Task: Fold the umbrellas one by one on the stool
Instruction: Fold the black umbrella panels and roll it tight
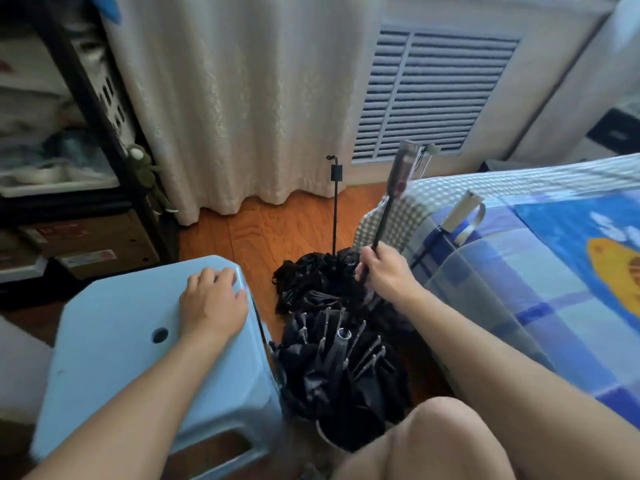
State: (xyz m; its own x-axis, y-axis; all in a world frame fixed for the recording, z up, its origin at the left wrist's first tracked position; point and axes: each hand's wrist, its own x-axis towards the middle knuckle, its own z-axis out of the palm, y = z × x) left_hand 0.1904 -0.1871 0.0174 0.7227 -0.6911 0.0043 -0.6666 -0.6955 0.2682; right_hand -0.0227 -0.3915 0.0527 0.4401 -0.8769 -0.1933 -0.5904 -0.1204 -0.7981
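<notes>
Nearest to me is my bare knee point(440, 441), low in the frame, with both forearms reaching forward over it.

Going from the left: a dark shelving rack point(62, 140) with boxes and bins stands against the cream curtain point(242, 98). In front of it sits the pale blue plastic stool point(114, 358), a small round hole in its seat. Nothing is on that seat but my left hand point(211, 301), which lies palm-down near the far corner, fingers relaxed and gently bent over the edge, gripping nothing.

Just right of the stool, on the wooden floor point(270, 230), is a heap of black fabric umbrellas point(339, 351). How many there are I cannot tell for sure; I see at least two, all canopies loose and crumpled, silver rib tips poking up from the nearest. One thin black shaft point(335, 209) stands upright out of the heap, untouched. My right hand point(386, 271) has its grip curled round a second black shaft point(382, 220), low down, just above the canopy; that shaft tilts up to a translucent handle point(403, 168).

Further right is the bed with its blue patterned cover point(554, 271), where a pale strap-handled item point(462, 211) rests on the edge; I can't tell whether it is another umbrella.

As I judge it, the task is barely begun: no umbrella looks neatly folded, none is on the stool, and I am only picking out the first.
</notes>
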